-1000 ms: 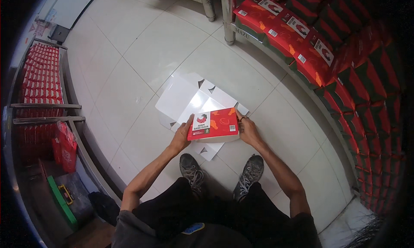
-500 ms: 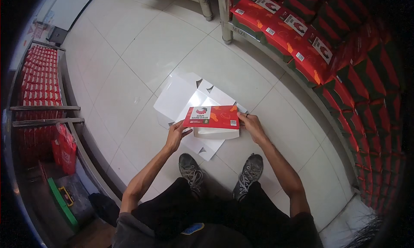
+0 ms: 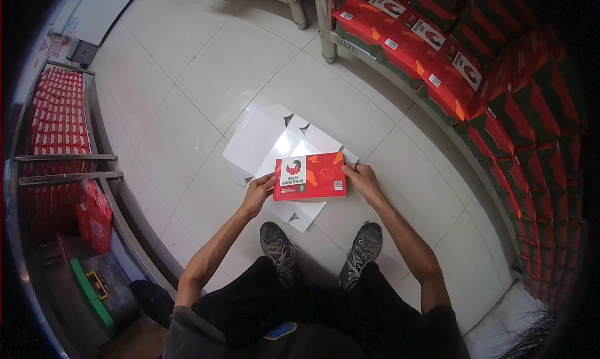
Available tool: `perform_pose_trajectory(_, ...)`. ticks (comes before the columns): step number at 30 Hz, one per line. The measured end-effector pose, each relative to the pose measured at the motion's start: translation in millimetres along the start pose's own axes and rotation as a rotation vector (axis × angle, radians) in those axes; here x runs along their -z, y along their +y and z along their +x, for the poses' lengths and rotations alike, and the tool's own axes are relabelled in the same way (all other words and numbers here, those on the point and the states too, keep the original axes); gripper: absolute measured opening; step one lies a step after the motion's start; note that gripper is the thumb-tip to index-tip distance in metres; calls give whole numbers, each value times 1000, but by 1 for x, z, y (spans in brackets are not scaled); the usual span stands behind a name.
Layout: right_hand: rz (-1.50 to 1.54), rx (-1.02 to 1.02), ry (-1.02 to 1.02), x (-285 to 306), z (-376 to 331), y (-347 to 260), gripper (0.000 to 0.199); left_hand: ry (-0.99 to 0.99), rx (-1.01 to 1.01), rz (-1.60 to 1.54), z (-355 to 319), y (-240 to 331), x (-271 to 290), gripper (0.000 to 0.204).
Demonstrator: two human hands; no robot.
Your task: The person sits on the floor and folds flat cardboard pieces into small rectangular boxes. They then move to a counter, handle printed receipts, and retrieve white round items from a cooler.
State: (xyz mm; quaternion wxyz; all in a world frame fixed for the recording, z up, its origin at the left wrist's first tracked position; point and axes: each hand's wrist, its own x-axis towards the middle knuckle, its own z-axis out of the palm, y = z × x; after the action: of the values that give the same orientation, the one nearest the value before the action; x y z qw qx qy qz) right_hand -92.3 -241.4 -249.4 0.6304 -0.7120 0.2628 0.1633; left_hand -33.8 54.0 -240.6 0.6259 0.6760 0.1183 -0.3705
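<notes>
Red box [image 3: 310,177], hands [image 3: 259,194] gripping ends

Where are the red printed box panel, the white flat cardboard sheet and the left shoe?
red printed box panel [image 3: 310,178], head view, panel's middle
white flat cardboard sheet [image 3: 256,140], head view, bare left flap
left shoe [image 3: 278,246], head view, laces

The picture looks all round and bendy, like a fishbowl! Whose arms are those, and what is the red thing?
There is no machine here. A person wears a camera on the head, looking down, and its wide lens bends the edges. The arms are that person's own. The left hand and right hand hold a red box by its two ends, above flat white cardboard lying on the tiled floor. Below are the person's shoes. Shelves at the right hold many more red boxes.
</notes>
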Motion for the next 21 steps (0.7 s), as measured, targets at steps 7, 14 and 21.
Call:
perform_pose_trajectory(7,-213,227,138,-14,17,35,32,45,-98,219,18,-37,14,36)
perform_pose_trajectory(14,228,260,-19,-9,16,49,32,-9,-40,-56,17,-38,6,24)
perform_pose_trajectory(21,409,262,-179,13,-9,21,46,-29,-237,-68,-10,13,-14,32)
